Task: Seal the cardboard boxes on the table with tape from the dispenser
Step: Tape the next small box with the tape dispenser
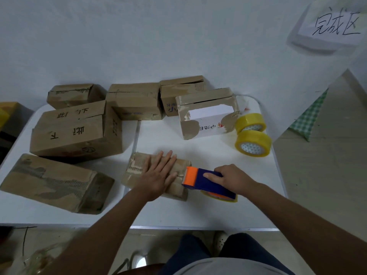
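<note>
One small box [158, 175] near the desk [208, 211] front: left hand [158, 175] spread flat on top to steady it; right hand [231, 178] grips the tape dispenser [206, 179] at its right end, apparently to start a strip.

2 yellow tape rolls [252, 135] far right, touching | handwritten sign [333, 24] top right

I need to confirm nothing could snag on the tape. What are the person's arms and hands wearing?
Nothing that shows. The left hand and the right hand are bare: no gloves, and no rings or watch that I can see. Both forearms are bare down to the bottom edge of the picture, with no sleeve, cuff or strap in view. Any sleeves would lie outside the picture.
</note>
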`<action>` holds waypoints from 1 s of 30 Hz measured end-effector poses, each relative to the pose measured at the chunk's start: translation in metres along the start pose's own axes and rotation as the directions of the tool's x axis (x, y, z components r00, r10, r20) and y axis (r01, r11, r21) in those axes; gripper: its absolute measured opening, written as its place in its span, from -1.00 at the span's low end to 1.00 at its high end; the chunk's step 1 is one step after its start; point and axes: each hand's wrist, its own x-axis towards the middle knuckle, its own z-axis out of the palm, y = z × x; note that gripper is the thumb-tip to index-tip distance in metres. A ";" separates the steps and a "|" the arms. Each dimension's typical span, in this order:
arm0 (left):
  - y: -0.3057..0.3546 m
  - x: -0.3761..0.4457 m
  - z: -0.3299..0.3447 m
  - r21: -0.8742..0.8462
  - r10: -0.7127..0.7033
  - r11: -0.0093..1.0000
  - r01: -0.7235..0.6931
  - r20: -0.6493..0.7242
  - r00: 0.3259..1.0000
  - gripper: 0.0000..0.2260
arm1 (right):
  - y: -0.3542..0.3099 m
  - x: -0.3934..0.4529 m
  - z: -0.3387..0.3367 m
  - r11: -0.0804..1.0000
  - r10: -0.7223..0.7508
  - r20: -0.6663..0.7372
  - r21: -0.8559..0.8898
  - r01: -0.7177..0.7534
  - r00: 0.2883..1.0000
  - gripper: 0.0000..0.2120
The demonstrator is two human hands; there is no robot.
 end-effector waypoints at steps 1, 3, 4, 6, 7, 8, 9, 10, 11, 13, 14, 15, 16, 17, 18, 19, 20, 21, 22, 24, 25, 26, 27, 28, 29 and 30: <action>-0.007 -0.002 0.000 0.027 -0.008 1.000 0.007 0.007 1.000 -0.30 | -0.006 0.002 0.008 1.000 -0.006 -0.001 -0.002 0.006 1.000 -0.51; -0.011 -0.005 0.003 0.090 -0.058 0.994 0.054 0.039 0.998 -0.30 | -0.016 0.006 0.022 1.000 -0.015 -0.004 0.004 0.015 1.000 -0.52; -0.009 -0.006 0.007 0.093 -0.090 0.992 0.086 0.043 0.995 -0.30 | -0.018 0.008 0.026 1.000 -0.015 -0.010 0.012 0.015 1.000 -0.52; -0.001 -0.007 0.011 0.032 -0.142 0.989 0.142 0.000 0.990 -0.32 | -0.018 0.007 0.027 0.999 -0.004 -0.014 0.032 0.005 1.000 -0.51; 0.000 -0.008 0.012 0.004 -0.153 0.988 0.153 -0.017 0.988 -0.32 | -0.017 0.006 0.026 0.999 0.002 -0.010 0.042 -0.002 1.000 -0.51; 0.000 -0.008 0.011 -0.005 -0.152 0.988 0.151 -0.020 0.988 -0.31 | -0.016 0.005 0.025 0.999 0.002 -0.008 0.044 -0.002 1.000 -0.53; 0.000 -0.008 0.011 0.001 -0.142 0.990 0.142 -0.018 0.990 -0.30 | -0.015 0.004 0.024 0.999 -0.003 -0.010 0.036 0.004 1.000 -0.55; -0.001 -0.008 0.011 0.012 -0.131 0.991 0.131 -0.016 0.991 -0.29 | -0.016 0.003 0.024 1.000 -0.012 -0.012 0.023 0.012 1.000 -0.56; -0.002 -0.008 0.011 0.020 -0.124 0.992 0.125 -0.019 0.992 -0.28 | -0.015 0.002 0.023 1.000 -0.021 -0.016 0.014 0.021 1.000 -0.57; -0.001 -0.008 0.011 0.015 -0.145 0.989 0.145 -0.028 0.989 -0.28 | -0.009 -0.003 0.022 1.000 -0.029 -0.024 0.010 0.029 0.999 -0.56; 0.000 -0.008 0.011 0.005 -0.158 0.987 0.158 -0.026 0.987 -0.29 | -0.002 -0.006 0.020 1.000 -0.022 -0.031 0.011 0.022 0.999 -0.55; 0.000 -0.008 0.011 -0.004 -0.167 0.986 0.167 -0.026 0.986 -0.29 | 0.007 -0.010 0.018 1.000 -0.006 -0.036 0.010 0.007 0.999 -0.54; 0.000 -0.007 0.010 -0.009 -0.173 0.985 0.173 -0.027 0.985 -0.29 | 0.016 -0.014 0.017 1.000 0.010 -0.040 0.004 -0.010 0.999 -0.53; 0.000 -0.006 0.012 -0.003 -0.175 0.985 0.175 -0.027 0.984 -0.30 | 0.024 -0.017 0.016 1.000 0.024 -0.042 -0.006 -0.024 0.999 -0.52; 0.000 -0.005 0.012 0.013 -0.174 0.985 0.174 -0.025 0.985 -0.31 | 0.028 -0.018 0.016 0.999 0.034 -0.045 -0.013 -0.035 0.998 -0.50; -0.001 -0.005 0.013 0.029 -0.174 0.984 0.174 -0.022 0.985 -0.32 | 0.030 -0.018 0.017 0.999 0.043 -0.047 -0.019 -0.044 0.998 -0.50; 0.000 -0.006 0.011 0.040 -0.177 0.983 0.178 -0.023 0.984 -0.33 | 0.028 -0.017 0.018 0.998 0.047 -0.046 -0.028 -0.048 0.998 -0.49; 0.001 -0.007 0.009 0.049 -0.183 0.982 0.185 -0.034 0.982 -0.36 | 0.025 -0.015 0.018 0.998 0.048 -0.041 -0.041 -0.050 0.998 -0.49; 0.005 -0.008 0.005 0.061 -0.188 0.980 0.191 -0.053 0.981 -0.40 | 0.021 -0.013 0.018 0.997 0.051 -0.036 -0.053 -0.053 0.998 -0.49; 0.019 -0.007 -0.002 0.064 -0.175 0.981 0.182 -0.105 0.979 -0.46 | 0.018 -0.012 0.019 0.995 0.069 -0.035 -0.065 -0.071 0.997 -0.53; 0.030 -0.006 -0.003 0.039 -0.169 0.984 0.175 -0.110 0.979 -0.46 | 0.018 -0.012 0.020 0.994 0.081 -0.039 -0.070 -0.084 0.996 -0.54; 0.040 -0.004 -0.002 -0.002 -0.181 0.983 0.182 -0.092 0.979 -0.44 | 0.019 -0.013 0.020 0.993 0.091 -0.042 -0.076 -0.094 0.995 -0.54; 0.048 -0.003 0.002 -0.043 -0.209 0.978 0.206 -0.071 0.975 -0.41 | 0.020 -0.014 0.021 0.992 0.099 -0.040 -0.077 -0.102 0.994 -0.54; 0.053 -0.002 0.006 -0.065 -0.238 0.970 0.234 -0.064 0.969 -0.37 | 0.020 -0.014 0.023 0.992 0.103 -0.036 -0.069 -0.106 0.994 -0.53; 0.053 -0.002 0.011 -0.065 -0.264 0.964 0.259 -0.071 0.962 -0.35 | 0.020 -0.015 0.024 0.993 0.104 -0.031 -0.050 -0.106 0.994 -0.52; 0.051 -0.002 0.015 -0.058 -0.283 0.959 0.279 -0.075 0.956 -0.34 | 0.020 -0.016 0.025 0.994 0.102 -0.031 -0.029 -0.103 0.994 -0.51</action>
